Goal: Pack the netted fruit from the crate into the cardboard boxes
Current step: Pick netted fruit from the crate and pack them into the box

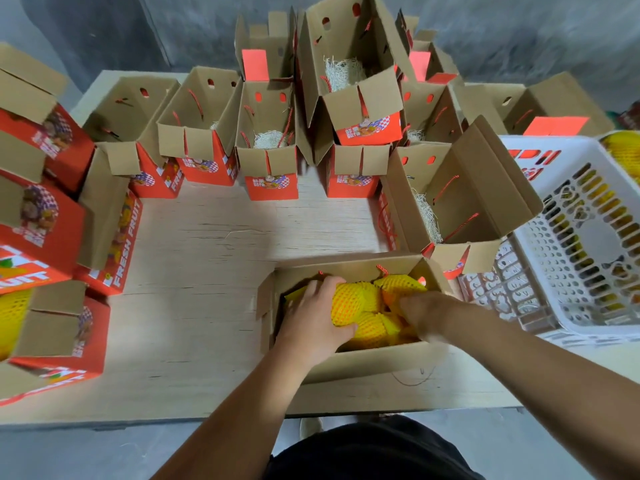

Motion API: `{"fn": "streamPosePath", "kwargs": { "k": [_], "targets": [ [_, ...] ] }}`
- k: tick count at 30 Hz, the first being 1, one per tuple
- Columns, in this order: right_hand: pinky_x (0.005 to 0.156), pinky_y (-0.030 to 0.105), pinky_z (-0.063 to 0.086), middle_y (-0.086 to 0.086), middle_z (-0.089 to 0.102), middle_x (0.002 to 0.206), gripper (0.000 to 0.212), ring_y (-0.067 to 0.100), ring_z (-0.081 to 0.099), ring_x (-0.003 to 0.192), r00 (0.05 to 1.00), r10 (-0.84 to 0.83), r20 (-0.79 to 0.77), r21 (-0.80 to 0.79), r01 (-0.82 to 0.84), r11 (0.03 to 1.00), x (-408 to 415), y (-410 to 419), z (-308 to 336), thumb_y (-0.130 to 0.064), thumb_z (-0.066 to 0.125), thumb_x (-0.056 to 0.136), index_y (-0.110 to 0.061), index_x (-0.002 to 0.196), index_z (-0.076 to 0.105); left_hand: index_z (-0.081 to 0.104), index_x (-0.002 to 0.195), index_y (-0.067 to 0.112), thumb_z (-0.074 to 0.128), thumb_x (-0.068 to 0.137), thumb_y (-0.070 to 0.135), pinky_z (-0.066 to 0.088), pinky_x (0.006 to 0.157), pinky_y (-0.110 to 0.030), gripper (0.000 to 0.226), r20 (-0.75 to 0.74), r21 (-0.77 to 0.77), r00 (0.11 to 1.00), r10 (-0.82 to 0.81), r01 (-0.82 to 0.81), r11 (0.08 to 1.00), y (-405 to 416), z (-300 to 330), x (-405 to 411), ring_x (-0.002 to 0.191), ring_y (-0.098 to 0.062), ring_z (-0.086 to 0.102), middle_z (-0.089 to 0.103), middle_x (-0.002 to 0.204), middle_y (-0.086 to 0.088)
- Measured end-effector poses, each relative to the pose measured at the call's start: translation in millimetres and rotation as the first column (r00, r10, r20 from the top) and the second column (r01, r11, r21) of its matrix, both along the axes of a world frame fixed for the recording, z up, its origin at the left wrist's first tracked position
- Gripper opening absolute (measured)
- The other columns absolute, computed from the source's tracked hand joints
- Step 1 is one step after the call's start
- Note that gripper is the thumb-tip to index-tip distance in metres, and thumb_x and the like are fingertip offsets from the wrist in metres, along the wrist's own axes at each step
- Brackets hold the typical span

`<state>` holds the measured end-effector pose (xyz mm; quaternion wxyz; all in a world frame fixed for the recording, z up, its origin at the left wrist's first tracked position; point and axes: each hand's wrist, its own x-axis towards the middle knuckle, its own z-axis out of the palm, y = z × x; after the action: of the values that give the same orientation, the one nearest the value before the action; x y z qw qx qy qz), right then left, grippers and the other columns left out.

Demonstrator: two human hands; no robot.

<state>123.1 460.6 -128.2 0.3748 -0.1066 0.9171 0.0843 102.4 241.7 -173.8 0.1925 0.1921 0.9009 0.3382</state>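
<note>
The right hand [424,315] is blurred, so whether its fingers pinch anything cannot be told; it reaches down among the netted fruit [349,306] at the 3 o'clock side of the open cardboard box [363,362] nearest the person. How many fruit lie in that box is hard to count, since the hands cover part of the pile; at least three yellow-netted pieces show. The left hand [317,318] sits at the box's 9 o'clock side, fingers curled round one netted fruit, thumb under its near end.

The white plastic crate [568,216] at 3 o'clock is cut off by the frame edge; one netted fruit shows at its far corner, and more yellow is dimly seen through the slotted floor. At 9 o'clock, a box cut off by the frame holds yellow-netted fruit [10,313].

On the pale wooden bench [194,271], roughly a dozen open red-and-brown boxes stand in an arc from 9 to 2 o'clock; the rear ones overlap, so the exact number is unclear. Shredded paper filling [343,72] shows in about five of them.
</note>
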Motion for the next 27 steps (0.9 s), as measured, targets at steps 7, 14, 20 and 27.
{"fn": "streamPosePath", "kwargs": {
  "k": [7,14,20,27],
  "targets": [
    [0.090,0.032,0.048,0.004,0.063,0.123,0.031,0.021,0.060,0.107,0.987,-0.135,0.092,-0.043,0.139,0.989,-11.1,-8.3,15.4,-0.035,0.057,0.101,-0.017,0.125,0.062,0.029,0.146,0.046,0.075,0.074,0.061,0.032,0.104,-0.041,0.087,-0.318,-0.353,0.937,-0.144,0.023,0.935,-6.4,6.8,-6.5,0.123,-0.026,0.043,0.040,0.136,0.004],
    [0.066,0.034,0.045,0.001,0.059,0.083,0.016,0.016,0.054,0.069,0.776,-0.630,-0.023,-0.743,0.408,0.530,28.8,-37.5,-16.7,-0.019,0.062,0.093,-0.022,0.103,0.050,0.035,0.142,0.033,0.055,0.078,0.078,0.017,0.110,-0.049,0.081,-0.175,-0.641,0.957,-0.233,0.068,0.764,-10.3,3.2,-19.8,0.127,-0.029,0.030,0.035,0.133,-0.003],
    [0.077,0.039,0.050,-0.003,0.062,0.090,0.014,0.019,0.058,0.084,0.855,-0.502,-0.126,-0.723,0.267,0.637,28.1,-26.7,-9.5,-0.024,0.064,0.093,-0.019,0.103,0.057,0.031,0.139,0.046,0.053,0.070,0.076,0.026,0.107,-0.043,0.079,-0.128,-0.331,0.983,-0.130,0.081,0.940,5.3,23.6,-9.1,0.126,-0.023,0.031,0.032,0.133,0.007],
    [0.064,0.034,0.040,0.011,0.060,0.078,0.009,0.011,0.049,0.069,0.682,-0.727,-0.077,-0.939,0.195,0.282,54.5,57.9,27.5,-0.004,0.059,0.096,-0.011,0.091,0.061,0.062,0.112,0.036,0.055,0.094,0.050,0.048,0.087,-0.020,0.023,-0.183,0.247,0.983,-0.013,0.059,0.967,118.5,57.0,9.3,0.096,0.003,0.056,0.057,0.102,0.021]
  ]
}}
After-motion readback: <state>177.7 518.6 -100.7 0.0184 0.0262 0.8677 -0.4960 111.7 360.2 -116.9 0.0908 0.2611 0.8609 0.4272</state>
